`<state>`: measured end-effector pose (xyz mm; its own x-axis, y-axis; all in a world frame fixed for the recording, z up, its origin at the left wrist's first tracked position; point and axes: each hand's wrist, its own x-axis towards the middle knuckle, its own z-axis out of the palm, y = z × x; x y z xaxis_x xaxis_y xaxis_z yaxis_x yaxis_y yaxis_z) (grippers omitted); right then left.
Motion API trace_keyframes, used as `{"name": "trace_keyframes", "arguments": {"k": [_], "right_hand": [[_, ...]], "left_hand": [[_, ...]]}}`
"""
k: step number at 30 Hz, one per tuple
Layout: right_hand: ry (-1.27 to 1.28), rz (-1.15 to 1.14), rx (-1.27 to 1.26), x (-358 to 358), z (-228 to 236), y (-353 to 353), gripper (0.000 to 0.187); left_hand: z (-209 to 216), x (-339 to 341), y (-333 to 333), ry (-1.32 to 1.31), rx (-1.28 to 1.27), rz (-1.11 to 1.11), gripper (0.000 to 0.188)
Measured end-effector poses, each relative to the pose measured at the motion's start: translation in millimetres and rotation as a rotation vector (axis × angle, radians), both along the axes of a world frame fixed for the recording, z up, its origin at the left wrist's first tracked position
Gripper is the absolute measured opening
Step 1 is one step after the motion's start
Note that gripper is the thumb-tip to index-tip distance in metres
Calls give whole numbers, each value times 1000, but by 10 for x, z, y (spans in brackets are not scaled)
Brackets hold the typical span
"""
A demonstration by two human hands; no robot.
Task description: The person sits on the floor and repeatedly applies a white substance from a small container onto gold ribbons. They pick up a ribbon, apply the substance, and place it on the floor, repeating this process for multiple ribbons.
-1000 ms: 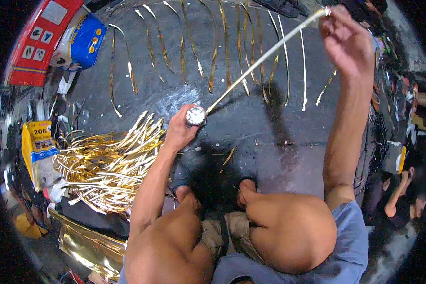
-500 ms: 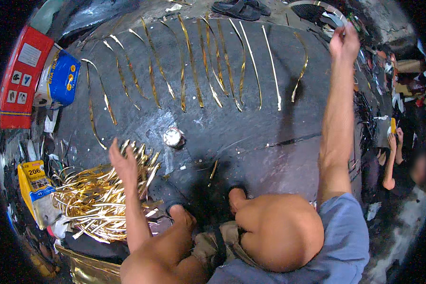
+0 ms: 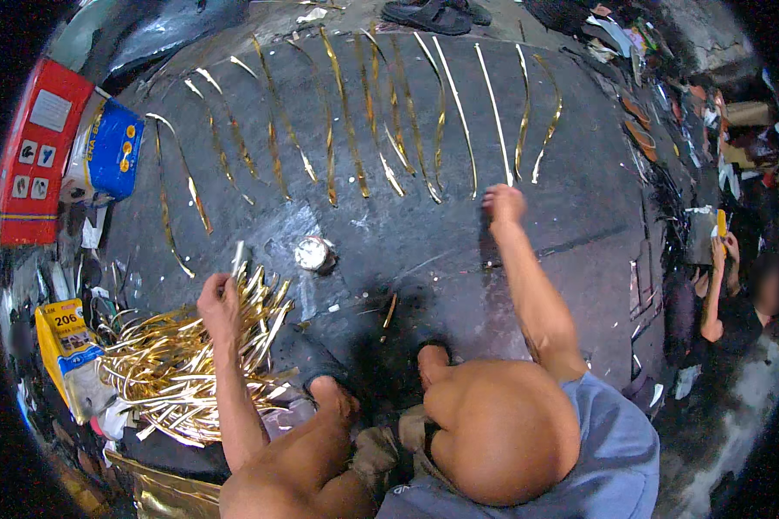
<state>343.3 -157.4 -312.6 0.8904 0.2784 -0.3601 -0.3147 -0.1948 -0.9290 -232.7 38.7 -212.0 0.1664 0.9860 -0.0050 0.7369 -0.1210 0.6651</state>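
My left hand (image 3: 219, 301) is pinched closed on a strip (image 3: 239, 258) whose pale end sticks up past the fingers. It hovers over the left part of a tangled heap of shiny gold strips (image 3: 173, 372) beside my left leg. My right hand (image 3: 504, 206) is at the lower end of a pale straight strip (image 3: 492, 112), its fingers curled and no strip seen trailing from them. Across the far part of the dark mat (image 3: 363, 229), several gold strips lie side by side in a spread row. A gold strip (image 3: 523, 112) lies second from the right end.
An open can with white content (image 3: 312, 253) stands mid-mat. Red (image 3: 43, 156) and blue (image 3: 112, 147) boxes are at the left, above a yellow package (image 3: 65, 346). Dark sandals (image 3: 437, 16) lie beyond the mat. Scraps line the right edge, near another person's hands (image 3: 725, 246).
My right hand has come down and left from the far right corner; the strip it held now lies in the row. My left hand has lowered slightly and closed on a strip.
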Motion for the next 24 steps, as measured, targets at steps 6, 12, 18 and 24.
{"name": "trace_keyframes", "arguments": {"k": [6,12,18,24], "right_hand": [[-442,1223,-66,-2458,996,911,89],[-502,1127,54,-2875,850,1141,55],[-283,700,202,-2815,1055,1165,57],[-389,769,151,-3079,1190,1200,54]], "left_hand": [[-112,572,68,-111,-294,-171,24],[-139,716,123,-296,-558,-148,32],[-106,715,37,-529,-838,-57,39],[-170,570,-144,-1143,-1211,-68,53]]}}
